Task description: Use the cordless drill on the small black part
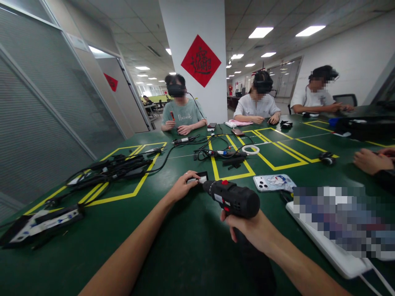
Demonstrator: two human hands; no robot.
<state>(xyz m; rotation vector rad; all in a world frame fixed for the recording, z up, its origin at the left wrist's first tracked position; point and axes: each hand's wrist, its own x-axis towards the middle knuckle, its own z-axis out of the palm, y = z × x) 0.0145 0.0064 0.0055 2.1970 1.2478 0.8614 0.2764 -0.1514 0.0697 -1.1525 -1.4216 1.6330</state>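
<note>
A black cordless drill (237,199) with red buttons is gripped by my right hand (247,226), its chuck pointing left and away from me. Beyond the chuck, a small black piece with a white part (203,179) lies on the green table. My left hand (184,186) has its fingers closed on the near left side of this piece, pressing it at the tabletop. The drill's tip reaches the white part in this view; whether it touches cannot be made out. The fingers of my right hand wrap the handle and are partly hidden.
Bundled black cables (120,166) cover the left side, and more cables (216,153) lie at the centre near a white ring (250,149). A phone (274,182) and a white device (327,242) are at right. Several people sit around the table (173,246).
</note>
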